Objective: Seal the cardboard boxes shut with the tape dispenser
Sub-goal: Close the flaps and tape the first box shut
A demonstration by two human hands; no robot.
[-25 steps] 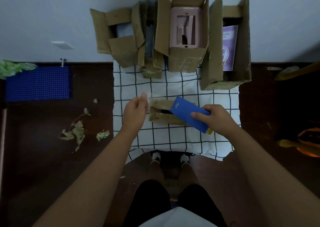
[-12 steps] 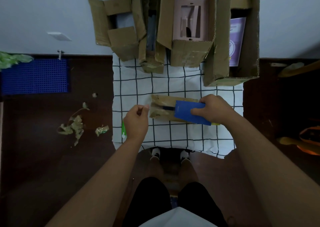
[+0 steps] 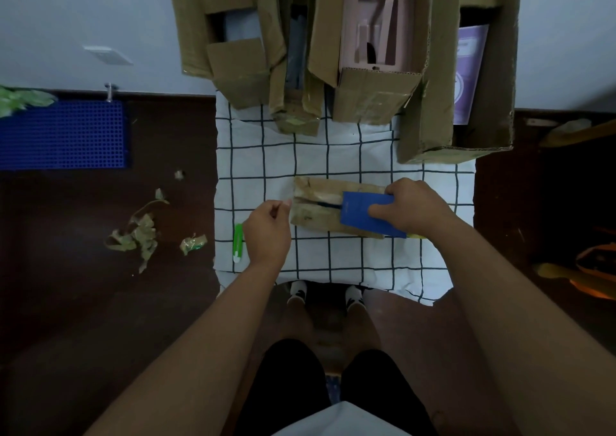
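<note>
A small flat cardboard box (image 3: 333, 207) is seen lying at the centre of the frame on a white cloth with a dark grid (image 3: 333, 155), which is spread over a dark floor (image 3: 100, 302). Its two top flaps are closed, with a narrow dark seam left between them. The blue tape dispenser (image 3: 366, 214) is laid on the right half of the box and is grasped by the right hand (image 3: 413, 210), whose fingers are curled over its top and right end. A strip of clear tape (image 3: 320, 197) appears to be stretched leftward along the seam, though it is faint. The left hand (image 3: 268, 232) is held just beside the left end of the box, its fingers curled and its thumb and forefinger pinched together at what seems to be the tape end; the contact itself cannot be made out clearly.

A green and white utility knife (image 3: 238, 247) is seen on the cloth just left of the left wrist. Across the top of the frame, open cardboard boxes (image 3: 376, 99) are stood against a pale wall; a pink plastic item (image 3: 376, 26) is held in the middle one and a purple printed sheet (image 3: 468, 72) in the right one. Scraps of used tape (image 3: 140, 235) are scattered on the floor at the left, below a blue perforated mat (image 3: 63, 134).
</note>
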